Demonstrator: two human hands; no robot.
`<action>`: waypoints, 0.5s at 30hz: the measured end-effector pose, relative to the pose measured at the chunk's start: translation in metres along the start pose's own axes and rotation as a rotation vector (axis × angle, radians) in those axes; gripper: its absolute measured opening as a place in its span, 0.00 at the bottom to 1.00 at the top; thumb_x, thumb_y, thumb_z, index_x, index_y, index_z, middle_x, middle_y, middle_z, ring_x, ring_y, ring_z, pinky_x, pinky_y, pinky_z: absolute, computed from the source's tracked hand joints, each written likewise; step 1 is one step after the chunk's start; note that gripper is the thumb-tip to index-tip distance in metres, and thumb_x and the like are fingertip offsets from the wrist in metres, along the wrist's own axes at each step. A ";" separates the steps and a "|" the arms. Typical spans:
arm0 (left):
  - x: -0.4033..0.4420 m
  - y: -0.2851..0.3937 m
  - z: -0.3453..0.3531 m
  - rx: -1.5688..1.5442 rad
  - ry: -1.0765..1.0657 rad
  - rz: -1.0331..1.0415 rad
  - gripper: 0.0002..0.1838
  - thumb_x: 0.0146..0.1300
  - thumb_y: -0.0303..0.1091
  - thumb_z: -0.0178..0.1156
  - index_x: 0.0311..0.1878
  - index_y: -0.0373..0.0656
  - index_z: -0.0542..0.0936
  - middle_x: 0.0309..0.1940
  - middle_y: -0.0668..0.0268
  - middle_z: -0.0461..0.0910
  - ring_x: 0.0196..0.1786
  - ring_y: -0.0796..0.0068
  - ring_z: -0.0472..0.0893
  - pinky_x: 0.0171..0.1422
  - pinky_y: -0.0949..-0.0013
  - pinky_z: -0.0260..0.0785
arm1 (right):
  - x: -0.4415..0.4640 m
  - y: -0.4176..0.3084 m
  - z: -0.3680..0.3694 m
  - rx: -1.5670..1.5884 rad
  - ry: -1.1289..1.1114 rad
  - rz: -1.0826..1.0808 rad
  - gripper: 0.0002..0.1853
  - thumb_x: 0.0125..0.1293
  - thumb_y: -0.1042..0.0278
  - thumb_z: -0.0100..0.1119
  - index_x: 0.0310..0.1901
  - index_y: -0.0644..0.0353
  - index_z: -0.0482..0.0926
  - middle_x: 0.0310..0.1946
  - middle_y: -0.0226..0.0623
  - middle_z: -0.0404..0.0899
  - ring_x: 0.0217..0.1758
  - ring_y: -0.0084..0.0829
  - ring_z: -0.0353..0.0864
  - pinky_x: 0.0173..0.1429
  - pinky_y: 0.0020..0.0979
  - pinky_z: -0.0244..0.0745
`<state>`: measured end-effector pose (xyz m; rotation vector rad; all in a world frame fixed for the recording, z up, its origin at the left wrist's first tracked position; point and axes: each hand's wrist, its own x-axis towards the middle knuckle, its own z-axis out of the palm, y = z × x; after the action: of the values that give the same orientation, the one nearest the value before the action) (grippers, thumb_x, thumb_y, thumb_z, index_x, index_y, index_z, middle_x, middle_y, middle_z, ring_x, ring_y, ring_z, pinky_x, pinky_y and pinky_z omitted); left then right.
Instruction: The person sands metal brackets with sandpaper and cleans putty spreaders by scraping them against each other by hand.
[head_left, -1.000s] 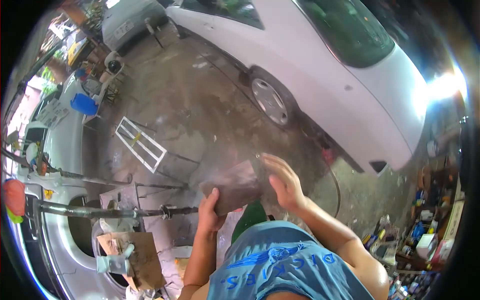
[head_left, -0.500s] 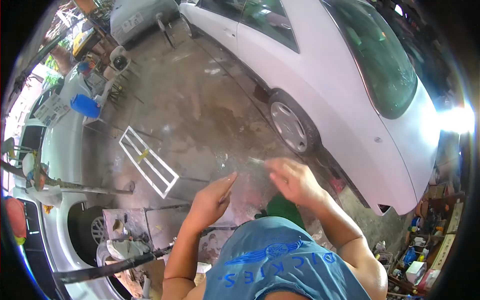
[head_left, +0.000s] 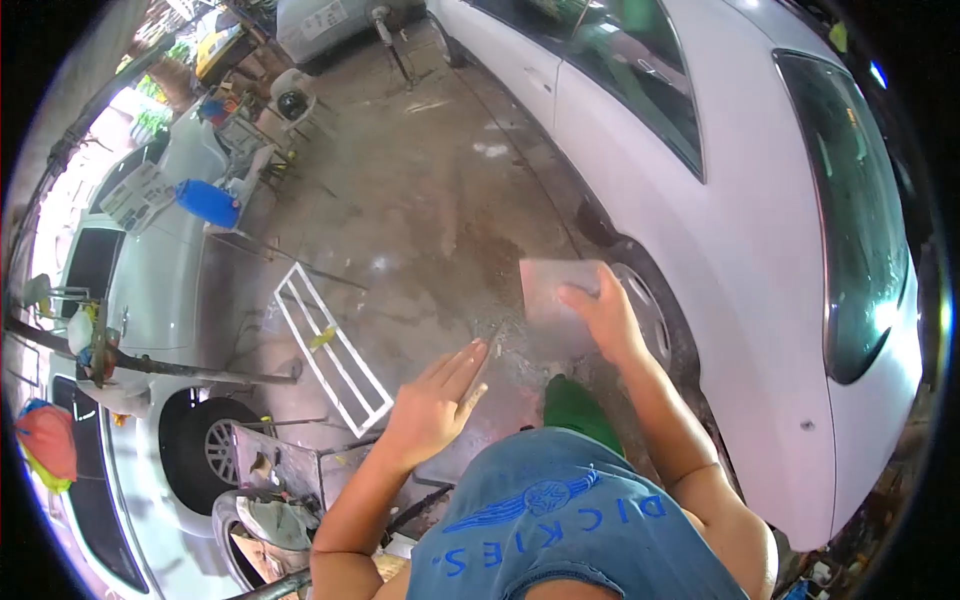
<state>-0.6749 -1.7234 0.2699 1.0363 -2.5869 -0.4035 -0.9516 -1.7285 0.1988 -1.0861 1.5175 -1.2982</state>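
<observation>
A flat, brownish-grey sheet, blurred by motion, is gripped at its right edge by my right hand, thumb on the near face. To the left and a little lower, my left hand holds nothing; its fingers are stretched out and apart from the sheet. Both hands are in front of my blue shirt, above the concrete floor. Beyond my right hand is the rear wheel of a white car.
A white slatted frame with a yellow-green thing on it stands left of my hands. A silver vehicle, a blue container and a metal pole are farther left. Cluttered chairs and tables line the back left.
The sheet was by my left hand a second ago; now my right hand holds it. My left hand has opened. The view has turned, bringing more of the white car into sight.
</observation>
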 end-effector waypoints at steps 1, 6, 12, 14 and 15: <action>0.014 -0.003 0.002 -0.078 -0.018 -0.102 0.22 0.67 0.36 0.63 0.63 0.40 0.78 0.58 0.52 0.82 0.57 0.51 0.83 0.52 0.56 0.80 | 0.027 -0.008 0.005 0.100 0.027 0.034 0.28 0.67 0.60 0.69 0.64 0.63 0.73 0.57 0.43 0.80 0.57 0.34 0.80 0.61 0.35 0.75; 0.089 -0.011 0.009 -0.364 0.045 -0.291 0.17 0.70 0.34 0.62 0.58 0.36 0.80 0.44 0.45 0.84 0.48 0.42 0.84 0.52 0.58 0.76 | 0.163 -0.010 0.027 0.225 0.092 -0.077 0.35 0.73 0.49 0.63 0.70 0.67 0.68 0.65 0.51 0.75 0.71 0.39 0.70 0.74 0.37 0.63; 0.175 -0.054 0.013 -0.248 0.260 -0.271 0.13 0.69 0.33 0.61 0.52 0.37 0.82 0.41 0.46 0.84 0.43 0.42 0.83 0.47 0.56 0.76 | 0.226 0.005 0.070 0.038 0.045 -0.133 0.29 0.77 0.54 0.56 0.67 0.71 0.70 0.62 0.53 0.77 0.65 0.38 0.76 0.70 0.35 0.67; 0.198 -0.078 0.019 -0.258 0.247 -0.397 0.13 0.71 0.35 0.60 0.53 0.39 0.81 0.43 0.47 0.84 0.44 0.42 0.83 0.47 0.54 0.76 | 0.223 0.003 0.075 0.080 -0.087 -0.020 0.28 0.76 0.56 0.58 0.67 0.69 0.70 0.61 0.51 0.77 0.65 0.37 0.76 0.70 0.34 0.67; 0.210 -0.092 0.022 -0.267 0.235 -0.459 0.13 0.72 0.36 0.59 0.54 0.39 0.80 0.43 0.48 0.84 0.44 0.42 0.82 0.47 0.53 0.76 | 0.225 0.014 0.075 0.060 -0.176 0.016 0.28 0.75 0.56 0.59 0.68 0.68 0.70 0.61 0.50 0.78 0.65 0.38 0.76 0.70 0.35 0.67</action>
<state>-0.7707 -1.9328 0.2555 1.4721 -2.0123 -0.6696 -0.9414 -1.9635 0.1635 -1.1168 1.3459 -1.1971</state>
